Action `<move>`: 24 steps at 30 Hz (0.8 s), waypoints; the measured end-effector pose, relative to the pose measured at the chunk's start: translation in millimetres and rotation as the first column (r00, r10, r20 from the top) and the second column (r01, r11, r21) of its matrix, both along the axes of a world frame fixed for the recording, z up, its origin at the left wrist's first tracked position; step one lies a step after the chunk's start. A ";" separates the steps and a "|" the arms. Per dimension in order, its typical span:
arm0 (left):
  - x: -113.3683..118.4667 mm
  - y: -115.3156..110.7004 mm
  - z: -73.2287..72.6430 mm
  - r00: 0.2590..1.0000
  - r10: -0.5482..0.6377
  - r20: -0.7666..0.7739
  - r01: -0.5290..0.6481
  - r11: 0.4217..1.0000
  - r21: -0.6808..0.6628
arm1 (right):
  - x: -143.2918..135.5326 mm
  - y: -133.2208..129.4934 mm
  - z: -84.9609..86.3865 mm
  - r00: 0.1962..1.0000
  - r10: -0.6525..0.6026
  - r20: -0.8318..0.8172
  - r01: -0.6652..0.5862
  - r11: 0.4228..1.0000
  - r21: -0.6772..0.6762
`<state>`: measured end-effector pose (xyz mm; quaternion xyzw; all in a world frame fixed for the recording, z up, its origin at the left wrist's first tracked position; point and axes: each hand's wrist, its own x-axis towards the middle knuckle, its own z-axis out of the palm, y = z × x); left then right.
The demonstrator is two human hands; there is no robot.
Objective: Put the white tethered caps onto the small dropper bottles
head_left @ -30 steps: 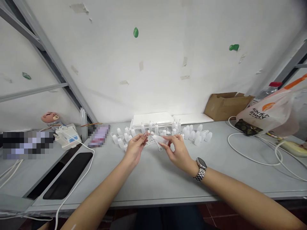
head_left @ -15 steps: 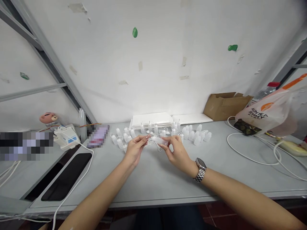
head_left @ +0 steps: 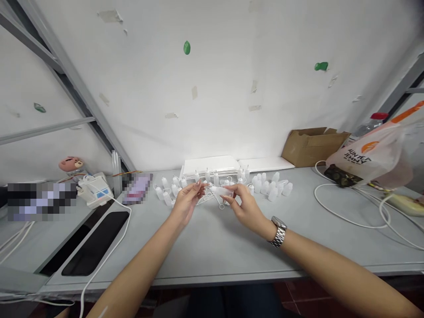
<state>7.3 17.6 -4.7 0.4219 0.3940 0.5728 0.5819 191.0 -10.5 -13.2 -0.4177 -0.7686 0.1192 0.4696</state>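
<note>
My right hand (head_left: 244,204) is closed around a small translucent squeeze bottle (head_left: 222,191), held on its side with its narrow end toward the left. My left hand (head_left: 188,198) is pinched at that narrow end; whatever small part lies between its fingertips is too small to make out. Just behind and below the fingers lies a heap of thin white ring-ended caps (head_left: 210,197). Several upright bottles with needle tips (head_left: 166,197) stand to the left and behind. To the right is a group of bottles (head_left: 273,193) without visible needles.
White sheets (head_left: 212,165) are stacked against the wall. A cardboard box (head_left: 309,148), a plastic bag (head_left: 361,154) and a looped white cable (head_left: 347,226) occupy the right side. On the left are a black phone-shaped slab (head_left: 96,243), a power strip (head_left: 96,190) and another cable.
The left fingers have shifted slightly and curled more at the bottle's narrow end. My right hand keeps its hold on the bottle. The whole view has moved a little.
</note>
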 end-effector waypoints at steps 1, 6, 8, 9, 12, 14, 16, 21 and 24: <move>0.6 -0.1 0.0 1.000 -0.001 0.019 0.001 1.000 -0.011 | -0.1 -0.1 0.2 1.000 -0.003 -0.003 0.003 1.000 -0.001; 0.8 0.2 -2.4 0.999 0.034 -0.016 -0.034 0.999 0.016 | 0.6 0.3 0.2 1.000 -0.022 0.013 0.022 1.000 0.011; 0.1 0.7 -3.0 0.998 0.061 -0.033 -0.060 0.998 0.025 | 0.7 0.2 0.2 0.999 -0.028 0.031 0.027 0.999 0.034; -0.2 1.0 -3.2 0.997 0.072 -0.042 -0.070 0.997 0.028 | 0.7 0.1 0.4 0.999 -0.030 0.042 0.028 0.999 0.044; -0.7 1.1 -3.4 0.994 0.081 -0.068 -0.078 0.996 0.037 | 0.6 -1.0 1.3 0.997 -0.028 0.069 0.024 0.998 0.056; -0.6 0.5 -3.2 0.994 0.073 -0.083 -0.070 0.997 0.043 | 0.5 -1.7 2.1 0.997 -0.032 0.077 0.027 0.998 0.057; -0.2 -0.6 -2.5 0.993 0.072 -0.093 -0.067 0.996 0.052 | 0.6 -2.1 2.7 0.996 -0.036 0.084 0.030 0.997 0.067; 1.0 -3.8 -0.3 0.990 0.080 -0.118 -0.072 0.995 0.074 | 1.2 -1.4 2.2 0.992 -0.048 0.114 0.033 0.992 0.125; 0.1 -4.7 0.2 0.989 0.075 -0.130 -0.069 0.996 0.052 | 1.6 -0.6 0.8 0.989 -0.045 0.140 0.022 0.987 0.161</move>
